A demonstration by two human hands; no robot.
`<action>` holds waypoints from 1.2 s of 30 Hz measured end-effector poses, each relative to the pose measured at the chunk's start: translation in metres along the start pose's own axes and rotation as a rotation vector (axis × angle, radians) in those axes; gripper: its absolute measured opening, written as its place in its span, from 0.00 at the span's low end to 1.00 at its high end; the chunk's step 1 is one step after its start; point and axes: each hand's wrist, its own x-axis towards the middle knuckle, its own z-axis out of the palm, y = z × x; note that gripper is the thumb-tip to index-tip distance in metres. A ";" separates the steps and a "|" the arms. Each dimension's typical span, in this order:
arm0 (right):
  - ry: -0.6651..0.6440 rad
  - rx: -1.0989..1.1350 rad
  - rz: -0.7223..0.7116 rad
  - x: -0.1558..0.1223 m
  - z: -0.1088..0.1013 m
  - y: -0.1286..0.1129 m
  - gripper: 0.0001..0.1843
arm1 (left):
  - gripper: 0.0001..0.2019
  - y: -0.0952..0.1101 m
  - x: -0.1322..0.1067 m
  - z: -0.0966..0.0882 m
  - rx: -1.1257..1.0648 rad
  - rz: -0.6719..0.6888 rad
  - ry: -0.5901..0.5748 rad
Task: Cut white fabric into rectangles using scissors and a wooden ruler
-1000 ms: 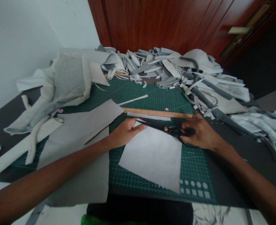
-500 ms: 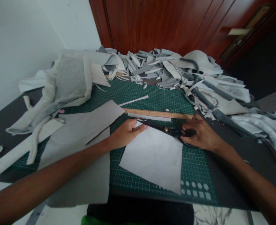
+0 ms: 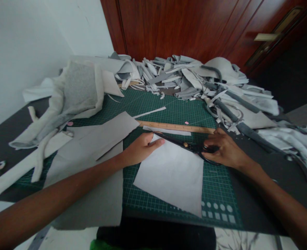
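Observation:
My right hand (image 3: 226,149) grips the black handles of a long pair of fabric shears (image 3: 187,146), whose blades reach left along the top edge of a white fabric sheet (image 3: 171,180). My left hand (image 3: 143,149) lies flat at that sheet's upper corner, its fingertips close to the blades. The sheet rests on a green cutting mat (image 3: 216,187). Just above the shears runs a wooden ruler (image 3: 176,127), with a narrow white strip (image 3: 166,131) beside it.
Large grey fabric pieces (image 3: 96,146) overlap the mat's left side. A heaped pile of grey and white fabric offcuts (image 3: 184,76) stands along the back, and more scraps (image 3: 289,142) lie to the right on the dark table (image 3: 260,173). A wooden door and white wall close off the back.
The whole view has drifted slightly as my head moved. Both hands and the shears stay in almost the same place on the white sheet.

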 end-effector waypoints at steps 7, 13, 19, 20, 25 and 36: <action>0.147 0.043 0.162 -0.005 -0.002 0.008 0.26 | 0.20 0.004 -0.001 -0.004 -0.053 0.005 -0.073; 0.148 0.174 0.431 -0.008 -0.010 0.017 0.33 | 0.22 0.007 -0.002 -0.009 -0.027 -0.091 -0.020; 0.144 0.234 0.472 -0.010 -0.012 0.021 0.33 | 0.21 0.017 -0.003 -0.014 -0.077 -0.136 -0.025; 0.141 0.230 0.469 -0.010 -0.011 0.021 0.33 | 0.21 0.018 -0.003 -0.015 -0.078 -0.144 -0.029; 0.123 0.201 0.461 -0.011 -0.006 0.024 0.27 | 0.23 0.014 -0.002 -0.016 -0.111 -0.153 -0.028; 0.137 0.211 0.471 -0.017 -0.008 0.030 0.24 | 0.27 0.006 0.000 -0.020 -0.191 -0.194 -0.015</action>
